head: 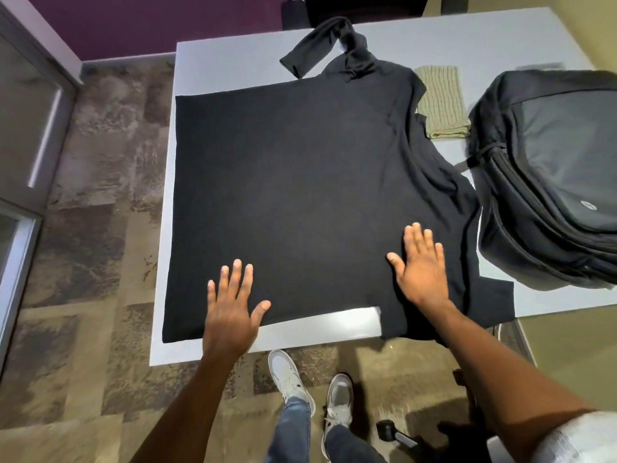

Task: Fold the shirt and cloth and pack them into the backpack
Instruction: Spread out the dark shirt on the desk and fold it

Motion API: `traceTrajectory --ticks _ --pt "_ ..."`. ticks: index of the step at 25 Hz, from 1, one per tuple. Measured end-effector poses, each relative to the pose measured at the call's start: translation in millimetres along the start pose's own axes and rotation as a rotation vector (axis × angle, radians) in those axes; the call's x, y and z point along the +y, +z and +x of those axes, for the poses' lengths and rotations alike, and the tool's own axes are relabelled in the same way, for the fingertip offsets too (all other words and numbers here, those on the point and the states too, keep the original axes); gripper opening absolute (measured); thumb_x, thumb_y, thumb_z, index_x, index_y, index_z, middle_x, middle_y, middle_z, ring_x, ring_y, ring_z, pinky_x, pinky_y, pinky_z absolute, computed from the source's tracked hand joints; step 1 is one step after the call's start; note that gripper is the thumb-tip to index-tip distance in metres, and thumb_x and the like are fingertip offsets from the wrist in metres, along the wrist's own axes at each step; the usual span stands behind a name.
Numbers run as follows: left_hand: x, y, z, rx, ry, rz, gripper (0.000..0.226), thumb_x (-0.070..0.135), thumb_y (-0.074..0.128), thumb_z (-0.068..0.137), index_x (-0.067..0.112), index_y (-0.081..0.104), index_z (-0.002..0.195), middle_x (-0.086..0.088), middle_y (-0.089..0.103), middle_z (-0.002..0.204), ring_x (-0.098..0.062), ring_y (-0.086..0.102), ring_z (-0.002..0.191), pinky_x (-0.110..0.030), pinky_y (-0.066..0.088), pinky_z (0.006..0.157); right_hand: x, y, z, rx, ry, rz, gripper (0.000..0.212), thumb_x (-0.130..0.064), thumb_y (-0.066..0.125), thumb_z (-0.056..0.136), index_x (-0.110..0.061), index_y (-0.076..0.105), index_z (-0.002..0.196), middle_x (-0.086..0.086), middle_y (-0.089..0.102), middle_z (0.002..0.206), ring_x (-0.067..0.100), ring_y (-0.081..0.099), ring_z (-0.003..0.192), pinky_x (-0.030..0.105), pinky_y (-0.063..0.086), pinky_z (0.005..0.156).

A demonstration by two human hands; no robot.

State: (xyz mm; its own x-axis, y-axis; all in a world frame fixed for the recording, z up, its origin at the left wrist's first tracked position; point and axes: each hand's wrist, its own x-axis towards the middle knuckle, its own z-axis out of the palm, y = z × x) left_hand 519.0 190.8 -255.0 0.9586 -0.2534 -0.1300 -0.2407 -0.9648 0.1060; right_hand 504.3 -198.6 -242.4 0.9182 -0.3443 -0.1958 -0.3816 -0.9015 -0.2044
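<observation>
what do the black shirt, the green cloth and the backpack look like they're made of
Black shirt: soft matte knit, probably cotton; it lies limp and flat. Green cloth: ribbed woven or knitted fabric, with visible stripes. Backpack: synthetic, likely nylon or polyester; its grey panel has a slight sheen.

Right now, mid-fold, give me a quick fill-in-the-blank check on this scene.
1. Both hands, left hand and right hand, lie flat on the ____ shirt.
2. The green striped cloth is already ____.
3. The backpack lies to the ____ of the shirt on the table.

Missing words: black; folded; right
</observation>
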Motion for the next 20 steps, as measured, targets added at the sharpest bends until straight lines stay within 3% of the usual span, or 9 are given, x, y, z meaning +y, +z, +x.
traceTrajectory --ticks 2,7,14,16,18,20 --pt "-11.3 -1.1 -4.5 0.008 -0.014 -0.007 0.078 0.066 0.021 0.098 0.019 0.02 0.16 -0.003 0.008 0.168 -0.026 0.001 0.155 -0.053 0.01 0.124 4.9 -13.1 17.2 -0.007 0.06 0.012 0.076 -0.056 0.032 0.1 -0.009 0.017 0.159 0.009 0.01 0.167 0.028 0.007 0.154 0.049 0.007 0.124" --pt "-14.8 -2.0 -4.9 -0.023 -0.03 -0.027 0.079 0.069 0.018 0.098 0.02 0.018 0.16 -0.003 0.008 0.168 -0.027 0.003 0.155 -0.053 0.011 0.124 -31.0 -24.2 80.2 -0.114 -0.13 0.036 0.076 -0.055 0.033 0.102 -0.011 0.012 0.16 0.005 0.003 0.168 0.027 0.002 0.155 0.046 0.003 0.124" --pt "-17.8 -0.2 -1.2 -0.027 -0.035 -0.039 0.081 0.07 0.014 0.096 0.021 0.015 0.16 -0.003 0.008 0.168 -0.026 0.003 0.155 -0.053 0.01 0.124 24.4 -41.2 117.7 -0.116 0.1 0.057 0.075 -0.057 0.034 0.102 -0.016 0.011 0.16 0.0 0.002 0.168 0.025 0.001 0.155 0.051 0.004 0.122" --pt "-17.1 0.2 -2.2 -0.022 -0.035 -0.042 0.081 0.07 0.015 0.096 0.021 0.016 0.16 -0.003 0.008 0.168 -0.026 0.003 0.155 -0.053 0.011 0.124 21.6 -44.7 123.8 -0.03 0.173 0.101 0.071 -0.052 0.037 0.102 -0.008 0.022 0.156 0.01 0.016 0.166 0.032 0.015 0.152 0.052 0.013 0.12" --pt "-18.6 1.9 -3.5 -0.02 -0.042 -0.047 0.081 0.07 0.017 0.096 0.021 0.017 0.16 -0.002 0.008 0.168 -0.025 0.002 0.155 -0.054 0.011 0.124 16.4 -50.7 130.4 0.163 0.147 0.112 0.049 -0.035 0.044 0.103 -0.004 0.045 0.139 0.02 0.043 0.149 0.041 0.039 0.135 0.051 0.032 0.11" --pt "-20.2 5.0 -3.2 -0.012 -0.027 -0.055 0.081 0.069 0.019 0.096 0.019 0.019 0.16 -0.002 0.007 0.168 -0.024 0.001 0.155 -0.054 0.011 0.124 18.2 -60.5 140.8 0.333 0.166 0.186 0.029 -0.021 0.048 0.099 -0.007 0.057 0.123 0.021 0.054 0.129 0.044 0.05 0.116 0.049 0.041 0.098"
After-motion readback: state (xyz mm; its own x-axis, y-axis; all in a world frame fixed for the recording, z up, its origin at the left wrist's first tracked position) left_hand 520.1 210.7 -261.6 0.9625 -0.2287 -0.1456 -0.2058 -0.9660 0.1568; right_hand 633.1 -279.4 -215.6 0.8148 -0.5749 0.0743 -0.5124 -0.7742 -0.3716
